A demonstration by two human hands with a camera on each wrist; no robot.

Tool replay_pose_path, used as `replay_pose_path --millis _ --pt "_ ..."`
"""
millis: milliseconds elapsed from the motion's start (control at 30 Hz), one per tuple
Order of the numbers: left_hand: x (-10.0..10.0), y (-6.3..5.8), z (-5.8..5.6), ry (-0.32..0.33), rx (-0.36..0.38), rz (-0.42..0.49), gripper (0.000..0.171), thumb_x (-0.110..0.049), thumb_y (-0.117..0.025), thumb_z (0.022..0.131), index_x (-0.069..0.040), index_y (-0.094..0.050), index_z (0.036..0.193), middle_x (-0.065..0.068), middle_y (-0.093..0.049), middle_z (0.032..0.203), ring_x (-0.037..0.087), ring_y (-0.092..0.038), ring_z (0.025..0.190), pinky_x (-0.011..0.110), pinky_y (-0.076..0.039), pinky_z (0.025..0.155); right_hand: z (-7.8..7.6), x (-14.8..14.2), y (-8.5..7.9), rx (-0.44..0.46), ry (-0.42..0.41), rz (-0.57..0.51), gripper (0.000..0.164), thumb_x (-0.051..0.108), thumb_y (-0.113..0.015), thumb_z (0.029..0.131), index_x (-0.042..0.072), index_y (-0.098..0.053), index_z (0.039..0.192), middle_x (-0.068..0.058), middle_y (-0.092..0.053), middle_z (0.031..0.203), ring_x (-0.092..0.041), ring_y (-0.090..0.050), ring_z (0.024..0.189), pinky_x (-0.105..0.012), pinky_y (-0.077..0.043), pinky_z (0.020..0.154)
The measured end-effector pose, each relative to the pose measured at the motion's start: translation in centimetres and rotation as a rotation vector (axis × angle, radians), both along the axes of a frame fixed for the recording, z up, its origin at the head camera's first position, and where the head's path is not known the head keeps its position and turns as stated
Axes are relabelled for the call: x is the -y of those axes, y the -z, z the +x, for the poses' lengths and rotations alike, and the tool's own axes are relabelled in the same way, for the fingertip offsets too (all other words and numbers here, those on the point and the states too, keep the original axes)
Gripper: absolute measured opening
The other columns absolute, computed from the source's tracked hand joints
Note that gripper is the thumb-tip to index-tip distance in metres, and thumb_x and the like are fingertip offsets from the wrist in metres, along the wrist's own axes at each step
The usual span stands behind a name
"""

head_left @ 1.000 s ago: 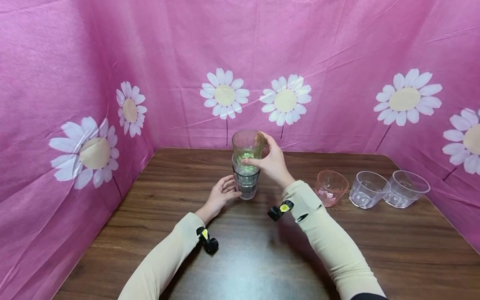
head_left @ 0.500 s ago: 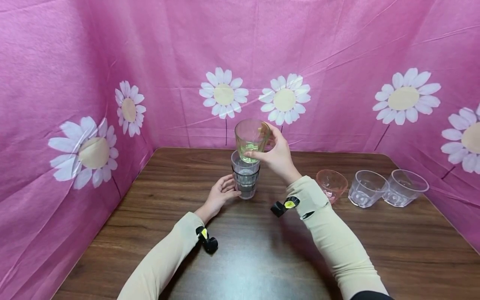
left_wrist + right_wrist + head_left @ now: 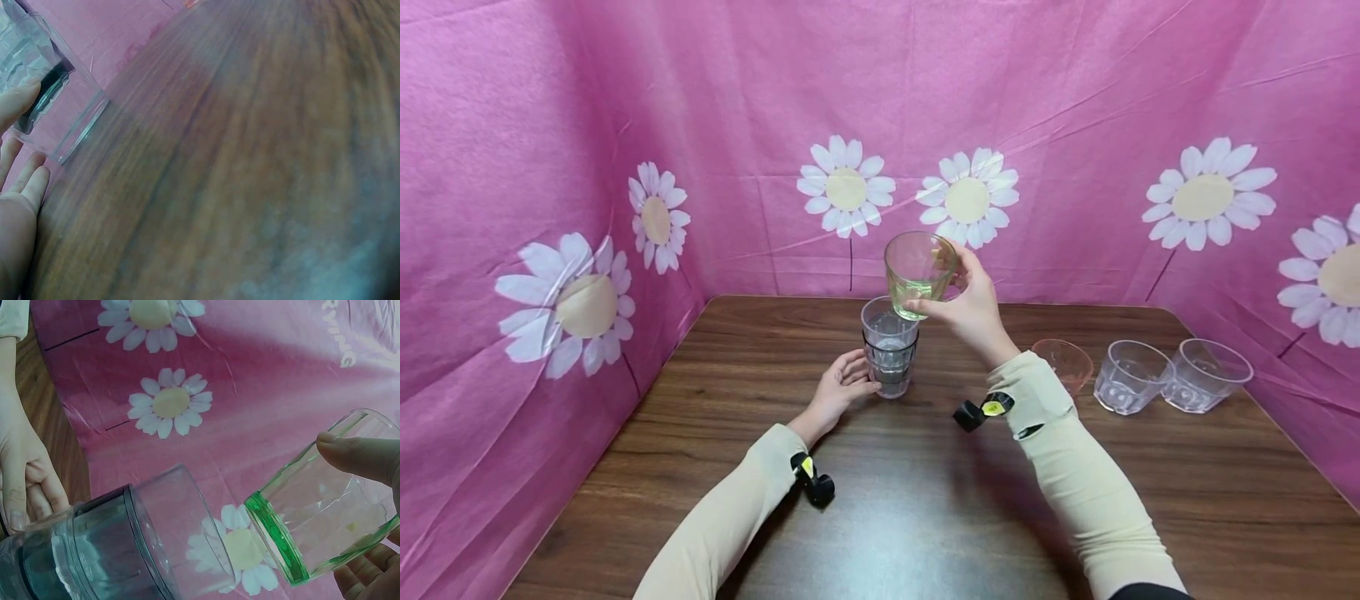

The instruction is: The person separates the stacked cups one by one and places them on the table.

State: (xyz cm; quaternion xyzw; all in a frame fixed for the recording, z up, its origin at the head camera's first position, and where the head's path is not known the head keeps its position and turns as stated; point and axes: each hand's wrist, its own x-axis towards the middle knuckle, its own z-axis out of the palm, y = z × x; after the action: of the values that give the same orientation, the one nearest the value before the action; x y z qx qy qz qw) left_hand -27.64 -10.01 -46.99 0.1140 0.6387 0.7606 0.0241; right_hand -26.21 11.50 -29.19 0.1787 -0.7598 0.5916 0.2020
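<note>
My right hand (image 3: 973,308) grips a green-tinted clear tumbler (image 3: 917,267), held in the air above and slightly right of a stack of nested tumblers (image 3: 891,362). In the right wrist view the green tumbler (image 3: 325,506) is apart from the stack (image 3: 119,550). The stack stands upright on the table; its top tumbler is clear and a darker grey one sits within. My left hand (image 3: 838,387) holds the stack low down at its left side, thumb in front. The left wrist view has the thumb (image 3: 19,103) against the clear wall of the stack (image 3: 69,119).
To the right on the wooden table (image 3: 880,492) stand a pinkish tumbler (image 3: 1063,362), partly behind my right sleeve, and two clear tumblers (image 3: 1133,379), close together. A pink cloth (image 3: 760,100) with white daisies hangs behind and at the sides.
My right hand has lifted the green tumbler up out of the stack and moved it a little to the right. The left hand and the stack have stayed in place.
</note>
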Motion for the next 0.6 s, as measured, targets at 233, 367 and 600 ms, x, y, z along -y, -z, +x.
replay_pose_path --millis 233,367,600 --pt "0.0 0.0 0.1 0.000 0.014 -0.005 0.065 0.017 -0.067 0.081 0.008 -0.042 0.141 0.028 -0.052 0.139 0.035 -0.054 0.124 0.039 -0.046 0.106 0.0 -1.4 0.4 -0.007 0.038 -0.017 0.092 -0.001 -0.090 0.064 0.001 -0.045 0.144 -0.020 -0.056 0.133 -0.035 -0.057 0.114 -0.040 -0.052 0.093" --pt "0.0 0.0 0.1 0.000 0.008 -0.006 0.065 0.017 -0.067 0.081 0.009 -0.042 0.141 0.029 -0.052 0.138 0.034 -0.054 0.123 0.040 -0.046 0.106 0.1 -2.3 0.8 0.003 0.057 -0.015 0.091 0.001 -0.090 0.066 0.003 -0.045 0.145 -0.016 -0.057 0.132 -0.034 -0.057 0.114 -0.036 -0.055 0.088" --pt "0.0 0.0 0.0 -0.001 0.002 0.005 0.064 0.017 -0.067 0.082 0.009 -0.043 0.140 0.029 -0.053 0.137 0.034 -0.055 0.122 0.040 -0.047 0.105 0.0 -3.7 1.6 0.033 0.086 -0.032 0.090 0.000 -0.089 0.067 0.004 -0.044 0.145 -0.016 -0.057 0.132 -0.030 -0.059 0.112 -0.026 -0.055 0.085"
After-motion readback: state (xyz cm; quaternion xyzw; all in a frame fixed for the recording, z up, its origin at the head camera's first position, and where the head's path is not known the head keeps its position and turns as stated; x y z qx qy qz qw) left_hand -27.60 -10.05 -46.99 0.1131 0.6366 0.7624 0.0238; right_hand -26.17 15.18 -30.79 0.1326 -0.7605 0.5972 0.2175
